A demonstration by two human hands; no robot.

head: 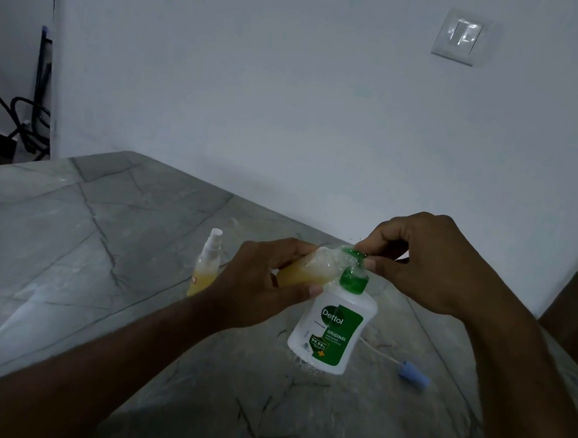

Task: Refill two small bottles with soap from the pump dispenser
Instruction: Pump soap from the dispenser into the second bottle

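A white pump dispenser (333,327) with a green label and green pump head stands on the grey stone table (42,252). My left hand (260,283) grips a small clear bottle (309,270) of yellow soap, tilted on its side with its mouth at the pump's nozzle. My right hand (422,261) pinches the green pump head from above. A second small bottle (205,266), with a white spray top and yellow liquid in it, stands upright to the left of my left hand.
A blue spray cap with a white dip tube (410,373) lies on the table right of the dispenser. The white wall runs close behind the table's far edge and carries a light switch (460,36). Dark cables (26,122) hang at the far left.
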